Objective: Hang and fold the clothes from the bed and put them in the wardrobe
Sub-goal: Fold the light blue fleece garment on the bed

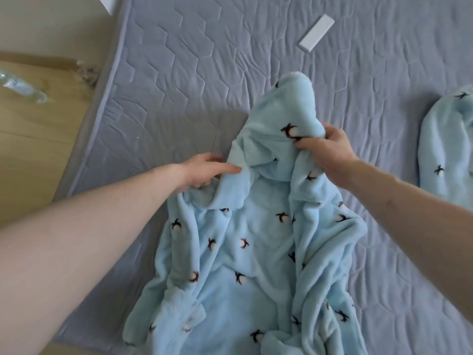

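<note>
A light blue fleece robe (pixel 256 265) with small dark-and-white bird prints lies spread on the grey quilted bed (pixel 179 73), its hood pointing away from me. My left hand (pixel 204 171) grips the robe's left collar edge, fingers curled around the fabric. My right hand (pixel 325 147) pinches a bunch of the hood fabric on the right side and lifts it slightly. A second piece of the same blue fleece (pixel 448 144) lies at the bed's right edge of view.
A white flat rectangular object (pixel 316 33) lies on the bed at the back. The wooden floor (pixel 33 139) runs along the bed's left side, with a clear plastic bottle (pixel 23 87) lying on it.
</note>
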A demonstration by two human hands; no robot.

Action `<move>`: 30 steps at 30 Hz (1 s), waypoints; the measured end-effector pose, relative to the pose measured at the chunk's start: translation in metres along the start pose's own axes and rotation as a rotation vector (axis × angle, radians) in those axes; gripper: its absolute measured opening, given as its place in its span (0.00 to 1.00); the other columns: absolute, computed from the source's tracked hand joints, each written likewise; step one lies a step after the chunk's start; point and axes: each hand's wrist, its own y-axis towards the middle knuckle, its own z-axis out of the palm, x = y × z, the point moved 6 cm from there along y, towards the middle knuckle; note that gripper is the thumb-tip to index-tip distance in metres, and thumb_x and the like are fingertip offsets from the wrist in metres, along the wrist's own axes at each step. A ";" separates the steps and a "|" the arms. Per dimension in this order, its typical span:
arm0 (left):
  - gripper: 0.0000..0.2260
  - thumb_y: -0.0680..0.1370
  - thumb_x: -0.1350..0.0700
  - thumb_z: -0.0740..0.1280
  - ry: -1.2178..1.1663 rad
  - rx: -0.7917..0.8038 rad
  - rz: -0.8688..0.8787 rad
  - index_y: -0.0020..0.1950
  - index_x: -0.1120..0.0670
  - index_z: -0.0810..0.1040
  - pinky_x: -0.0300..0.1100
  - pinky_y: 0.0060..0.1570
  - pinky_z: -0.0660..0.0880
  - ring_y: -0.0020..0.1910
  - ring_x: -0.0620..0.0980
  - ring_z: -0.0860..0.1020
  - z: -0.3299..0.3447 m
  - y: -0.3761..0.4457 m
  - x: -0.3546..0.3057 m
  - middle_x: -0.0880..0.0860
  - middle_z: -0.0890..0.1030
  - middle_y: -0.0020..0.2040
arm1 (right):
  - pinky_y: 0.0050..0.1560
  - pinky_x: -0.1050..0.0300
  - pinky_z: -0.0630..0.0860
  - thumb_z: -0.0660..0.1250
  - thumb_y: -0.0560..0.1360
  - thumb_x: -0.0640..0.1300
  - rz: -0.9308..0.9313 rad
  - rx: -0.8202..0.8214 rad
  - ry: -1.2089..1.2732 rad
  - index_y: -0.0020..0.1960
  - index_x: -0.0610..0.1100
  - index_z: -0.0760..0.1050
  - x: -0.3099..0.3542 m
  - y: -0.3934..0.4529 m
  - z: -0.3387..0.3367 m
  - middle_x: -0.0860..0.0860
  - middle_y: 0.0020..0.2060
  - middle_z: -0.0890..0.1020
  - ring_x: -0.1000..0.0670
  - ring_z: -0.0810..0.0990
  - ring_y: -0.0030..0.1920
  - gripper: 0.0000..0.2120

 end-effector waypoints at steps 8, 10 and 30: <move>0.12 0.74 0.61 0.71 -0.016 -0.160 0.199 0.44 0.44 0.87 0.31 0.36 0.75 0.36 0.43 0.78 0.005 -0.035 -0.016 0.48 0.81 0.39 | 0.46 0.56 0.79 0.68 0.65 0.26 -0.407 0.254 -0.480 0.48 0.46 0.83 -0.005 -0.109 0.011 0.54 0.43 0.85 0.57 0.83 0.47 0.19; 0.08 0.76 0.60 0.69 -0.109 -0.207 0.137 0.46 0.48 0.84 0.36 0.36 0.75 0.38 0.45 0.79 0.008 -0.041 -0.004 0.50 0.83 0.42 | 0.55 0.54 0.76 0.70 0.64 0.27 -0.455 0.363 -0.643 0.47 0.45 0.82 -0.025 -0.133 0.016 0.53 0.48 0.84 0.53 0.79 0.55 0.17; 0.05 0.75 0.53 0.68 0.419 -0.112 -0.025 0.45 0.54 0.81 0.43 0.45 0.78 0.50 0.55 0.81 0.102 -0.068 -0.008 0.52 0.83 0.46 | 0.80 0.50 0.53 0.67 0.69 0.32 -0.634 0.686 -1.100 0.54 0.53 0.78 -0.081 -0.201 0.044 0.61 0.73 0.73 0.53 0.62 0.78 0.20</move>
